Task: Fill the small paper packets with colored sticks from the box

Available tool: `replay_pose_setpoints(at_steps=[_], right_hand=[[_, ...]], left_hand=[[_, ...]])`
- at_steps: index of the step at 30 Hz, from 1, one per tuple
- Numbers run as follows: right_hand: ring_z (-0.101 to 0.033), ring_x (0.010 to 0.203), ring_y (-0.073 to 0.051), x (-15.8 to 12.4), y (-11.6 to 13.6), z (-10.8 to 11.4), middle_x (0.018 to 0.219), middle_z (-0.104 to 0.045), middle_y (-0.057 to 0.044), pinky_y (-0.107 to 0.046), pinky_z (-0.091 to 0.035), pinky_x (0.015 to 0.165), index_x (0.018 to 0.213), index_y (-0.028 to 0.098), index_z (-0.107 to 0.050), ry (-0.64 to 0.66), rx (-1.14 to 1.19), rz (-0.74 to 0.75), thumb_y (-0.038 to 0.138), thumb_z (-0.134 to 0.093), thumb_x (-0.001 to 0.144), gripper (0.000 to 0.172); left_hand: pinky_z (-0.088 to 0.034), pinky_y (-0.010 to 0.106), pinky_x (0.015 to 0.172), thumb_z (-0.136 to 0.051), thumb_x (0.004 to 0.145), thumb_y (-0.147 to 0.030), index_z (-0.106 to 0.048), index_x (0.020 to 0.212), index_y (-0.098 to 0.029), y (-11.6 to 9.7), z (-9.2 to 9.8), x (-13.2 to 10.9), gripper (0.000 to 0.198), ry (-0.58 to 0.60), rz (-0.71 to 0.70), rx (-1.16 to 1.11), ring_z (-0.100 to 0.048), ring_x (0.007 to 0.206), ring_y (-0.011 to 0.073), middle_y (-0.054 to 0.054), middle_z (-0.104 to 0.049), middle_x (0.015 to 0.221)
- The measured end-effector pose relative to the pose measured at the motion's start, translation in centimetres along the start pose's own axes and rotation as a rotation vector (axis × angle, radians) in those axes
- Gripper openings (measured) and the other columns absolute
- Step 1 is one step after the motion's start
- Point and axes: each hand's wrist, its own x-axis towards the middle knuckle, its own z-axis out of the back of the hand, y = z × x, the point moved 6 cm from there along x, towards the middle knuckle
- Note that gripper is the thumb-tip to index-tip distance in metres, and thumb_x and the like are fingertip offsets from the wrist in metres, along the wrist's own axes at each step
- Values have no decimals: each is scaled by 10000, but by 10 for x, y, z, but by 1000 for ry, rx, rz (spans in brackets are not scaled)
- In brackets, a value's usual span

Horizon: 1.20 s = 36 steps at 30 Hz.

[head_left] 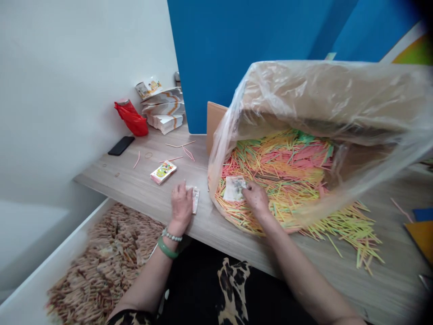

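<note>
My right hand reaches into the lined box and pinches the edge of a small clear printed bag. The bag lies flat on a heap of thin pastel sticks, like narrow straws, in yellow, pink, orange and green. On the tabletop, my left hand is closed with its fingers curled over a small white packet, partly hidden beneath it. A little farther back lies a small white printed pack with coloured pictures on top.
A plastic liner drapes over the cardboard box. Loose sticks spill onto the table. Behind sit a black phone, a red bag and stacked white cartons. A white bin holds many filled packets.
</note>
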Motion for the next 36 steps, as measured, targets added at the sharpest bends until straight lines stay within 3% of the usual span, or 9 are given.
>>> replay_pose_setpoints(at_steps=[3, 5, 10, 14, 16, 20, 24, 29, 36], right_hand=[[-531, 702, -178, -3, -8, 8, 750, -646, -7, -266, -315, 627, 792, 217, -638, -65, 157, 65, 231, -463, 769, 177], [-521, 693, -178, -6, -14, 15, 720, -621, 0, -273, -345, 662, 765, 220, -624, -121, 260, 93, 268, -441, 789, 191], [-544, 792, -187, -19, -16, 31, 770, -620, -10, -295, -424, 778, 711, 213, -583, -196, 686, 181, 342, -505, 744, 154], [-577, 760, -176, -30, -7, 29, 743, -635, 0, -292, -463, 747, 733, 207, -598, 196, 872, 245, 393, -567, 762, 191], [-599, 793, -184, -31, -13, 42, 790, -666, -17, -298, -462, 761, 777, 201, -638, 245, 660, 300, 377, -542, 799, 201], [-616, 996, -257, -17, -51, 87, 1023, -705, -139, -364, -435, 885, 964, 150, -695, 19, -136, 196, 320, -479, 880, 287], [-610, 1077, -332, -7, -65, 92, 1140, -679, -224, -404, -423, 890, 1083, 91, -702, 99, -612, 126, 418, -546, 873, 418], [-639, 957, -247, 8, -53, 75, 1006, -727, -148, -302, -394, 779, 965, 128, -736, 202, -644, 258, 215, -494, 873, 273], [-622, 953, -202, 24, -47, 71, 1027, -730, -96, -268, -397, 814, 927, 172, -731, 143, -427, 408, 174, -396, 934, 335]], left_hand=[[-508, 402, 886, -535, 969, -332, -700, 1170, -136, -24, 28, -8, 326, -178, -68, -181, -633, 989, 275, 160, -688, 1049], [-521, 359, 860, -556, 962, -341, -736, 1080, -174, -55, 38, -16, 272, -137, -164, -381, -648, 937, 234, 119, -700, 997], [-526, 314, 789, -707, 846, -283, -724, 1162, -204, -134, 10, -23, 326, 301, -60, -846, -639, 819, 174, 70, -719, 983], [-543, 320, 751, -851, 651, -283, -752, 1060, -153, -165, -34, -18, 440, 629, 254, -1263, -663, 824, 194, 91, -745, 1008], [-554, 338, 778, -876, 609, -298, -774, 930, -128, -168, -46, -18, 377, 715, 381, -1402, -684, 805, 204, 93, -767, 928], [-564, 332, 790, -912, 559, -302, -786, 924, -144, -153, -49, -21, 416, 659, 563, -1451, -704, 795, 193, 78, -790, 923], [-548, 289, 709, -901, 585, -341, -794, 900, -160, -154, -46, -37, 378, 769, 524, -1365, -687, 737, 166, 62, -786, 877], [-508, 270, 651, -884, 612, -396, -781, 797, -143, -171, -49, -59, 330, 1024, 341, -1245, -649, 685, 155, 50, -749, 767], [-496, 273, 666, -883, 605, -404, -757, 797, -137, -163, -48, -55, 353, 999, 409, -1299, -608, 658, 125, 29, -714, 744]])
